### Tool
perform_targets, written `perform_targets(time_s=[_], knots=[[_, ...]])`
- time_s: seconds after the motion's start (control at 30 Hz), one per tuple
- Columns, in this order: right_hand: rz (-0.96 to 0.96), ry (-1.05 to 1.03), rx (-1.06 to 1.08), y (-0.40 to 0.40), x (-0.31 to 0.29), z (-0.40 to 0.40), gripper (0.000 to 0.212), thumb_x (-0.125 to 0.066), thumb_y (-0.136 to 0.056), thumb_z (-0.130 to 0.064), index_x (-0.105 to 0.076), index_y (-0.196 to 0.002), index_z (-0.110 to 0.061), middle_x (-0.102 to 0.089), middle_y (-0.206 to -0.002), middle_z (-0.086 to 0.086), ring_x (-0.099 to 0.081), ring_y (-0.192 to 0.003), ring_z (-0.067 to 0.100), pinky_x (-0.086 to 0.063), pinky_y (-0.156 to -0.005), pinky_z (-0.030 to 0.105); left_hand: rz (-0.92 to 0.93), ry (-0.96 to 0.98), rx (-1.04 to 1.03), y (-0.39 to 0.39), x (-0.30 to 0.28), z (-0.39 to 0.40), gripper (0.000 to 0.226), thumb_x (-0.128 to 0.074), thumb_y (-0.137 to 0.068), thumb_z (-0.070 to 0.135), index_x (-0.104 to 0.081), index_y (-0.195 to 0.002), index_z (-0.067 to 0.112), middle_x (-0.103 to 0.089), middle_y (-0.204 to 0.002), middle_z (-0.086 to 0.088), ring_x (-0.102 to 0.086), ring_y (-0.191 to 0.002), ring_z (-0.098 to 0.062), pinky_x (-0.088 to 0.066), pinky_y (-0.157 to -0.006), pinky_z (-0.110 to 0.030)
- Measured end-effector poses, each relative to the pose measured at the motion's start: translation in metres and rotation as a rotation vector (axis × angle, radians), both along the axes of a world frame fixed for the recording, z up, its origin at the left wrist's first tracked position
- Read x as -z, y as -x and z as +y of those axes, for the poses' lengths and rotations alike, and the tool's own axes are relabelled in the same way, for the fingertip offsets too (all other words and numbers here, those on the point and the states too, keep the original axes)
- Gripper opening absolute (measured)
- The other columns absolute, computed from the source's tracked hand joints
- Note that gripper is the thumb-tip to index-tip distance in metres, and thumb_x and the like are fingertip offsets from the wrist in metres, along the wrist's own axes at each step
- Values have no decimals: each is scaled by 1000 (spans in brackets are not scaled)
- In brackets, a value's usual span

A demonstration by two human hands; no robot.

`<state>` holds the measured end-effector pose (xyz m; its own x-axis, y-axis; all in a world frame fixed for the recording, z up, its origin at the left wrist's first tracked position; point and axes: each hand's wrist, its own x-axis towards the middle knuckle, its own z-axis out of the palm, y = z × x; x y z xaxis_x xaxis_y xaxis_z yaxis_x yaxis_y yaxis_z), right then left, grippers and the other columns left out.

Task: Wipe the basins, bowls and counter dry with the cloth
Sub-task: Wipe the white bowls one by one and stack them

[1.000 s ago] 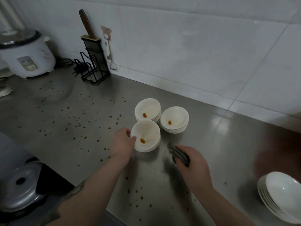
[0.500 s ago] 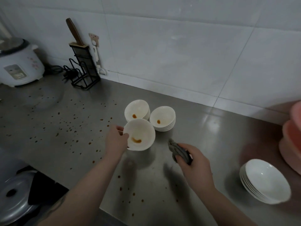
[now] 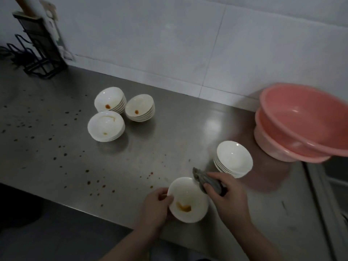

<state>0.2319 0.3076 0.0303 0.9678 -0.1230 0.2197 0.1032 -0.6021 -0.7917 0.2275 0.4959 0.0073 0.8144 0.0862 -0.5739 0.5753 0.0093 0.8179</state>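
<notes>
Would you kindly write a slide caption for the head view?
Left hand holds a stained bowl while right hand brings the cloth to its rim.

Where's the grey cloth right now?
The grey cloth is bunched in the right hand at the near counter edge, touching the rim of the stained bowl that the left hand holds.

Open surface is lying between three bowl stacks at left and the clean stack with pink basins crowding the right.
</notes>
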Motion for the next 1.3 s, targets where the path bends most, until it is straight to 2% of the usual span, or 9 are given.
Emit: perform_targets(time_s=[0.3,0.4,0.53,0.63,0.77,0.87,1.0,1.17,1.3], knots=[[-19,714,-321,-3,35,13,28,-86,-53,-22,-74,-79,-23,-67,-80,-6,-60,-73,17,-45,-56,21,-205,-393,138,12,9,-16,24,-52,-94,18,-68,-111,24,-71,-95,3,-65,-86,-15,-55,-79,-41],[136,624,-272,-10,37,34,24,-75,-72,-22,-74,-96,-22,-72,-97,-1,-65,-86,22,-48,-66,24,-191,-408,99,13,10,-20,21,-52,-92,18,-72,-95,21,-71,-80,1,-66,-74,-17,-56,-71,-45],[314,420,-473,-7,35,41,27,-56,-91,-25,-69,-115,-20,-66,-116,0,-58,-107,20,-42,-86,29,-196,-527,112,9,8,-20,25,-48,-93,13,-72,-94,19,-69,-79,-1,-61,-71,-13,-44,-61,-25],[350,645,-721,-16,25,19,31,-58,-87,-25,-69,-117,-26,-63,-115,0,-56,-104,21,-42,-83,27,-176,-571,142,1,8,-16,23,-49,-89,10,-72,-89,14,-68,-76,-4,-61,-71,-20,-45,-62,-31],[55,989,-688,-39,20,-1,20,-70,-75,-19,-74,-95,-20,-61,-95,1,-56,-92,24,-46,-66,29,-176,-544,180,0,8,-19,22,-49,-87,9,-70,-83,9,-66,-70,-8,-65,-65,-25,-55,-64,-47],[-37,897,-562,-38,33,10,29,-81,-61,-18,-71,-88,-20,-63,-88,-1,-61,-78,21,-48,-54,25,-181,-552,191,0,9,-20,24,-48,-91,14,-69,-79,15,-65,-67,-2,-65,-62,-20,-56,-63,-42],[144,552,-492,-20,44,35,38,-68,-74,-13,-67,-111,-18,-66,-113,2,-62,-100,24,-50,-76,28,-189,-651,224,-2,8,-20,24,-47,-92,12,-67,-79,16,-60,-67,4,-58,-65,-16,-38,-51,-18],[86,844,-752,-35,29,5,27,-68,-77,-15,-73,-103,-19,-64,-106,6,-58,-97,29,-45,-75,30,-168,-618,222,-6,8,-17,22,-49,-87,8,-70,-81,13,-65,-69,-3,-63,-66,-20,-55,-63,-39],[-89,817,-517,-36,36,-8,33,-85,-59,-17,-74,-89,-22,-60,-87,-2,-59,-80,20,-44,-50,22,-207,-625,236,-4,3,-21,21,-48,-90,10,-68,-85,15,-64,-69,0,-62,-65,-16,-55,-64,-35]])
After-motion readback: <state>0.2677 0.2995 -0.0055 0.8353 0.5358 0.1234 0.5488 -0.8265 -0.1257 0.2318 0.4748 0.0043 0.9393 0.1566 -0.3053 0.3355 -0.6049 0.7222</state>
